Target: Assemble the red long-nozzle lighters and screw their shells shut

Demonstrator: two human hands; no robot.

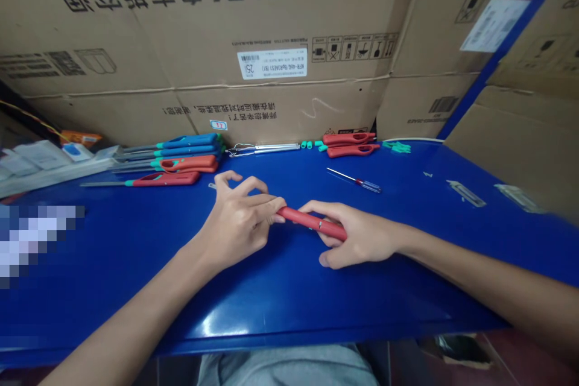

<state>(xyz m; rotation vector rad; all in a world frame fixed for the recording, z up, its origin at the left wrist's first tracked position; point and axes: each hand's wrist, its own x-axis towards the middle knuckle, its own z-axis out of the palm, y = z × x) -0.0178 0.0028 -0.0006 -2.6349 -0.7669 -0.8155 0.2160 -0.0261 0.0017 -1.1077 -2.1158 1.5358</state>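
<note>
Blue bench edge (pixel 289 341) below left hand (pixel 235 226), right hand (pixel 359 235) pinching red tube (pixel 312 223).

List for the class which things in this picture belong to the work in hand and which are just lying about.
Belonging to the work:
left hand, right hand, red handle held between them, spare red handles, green pieces, metal rods, long lighters

Probably just lying about:
screwdriver, cardboard cartons, packets
</note>
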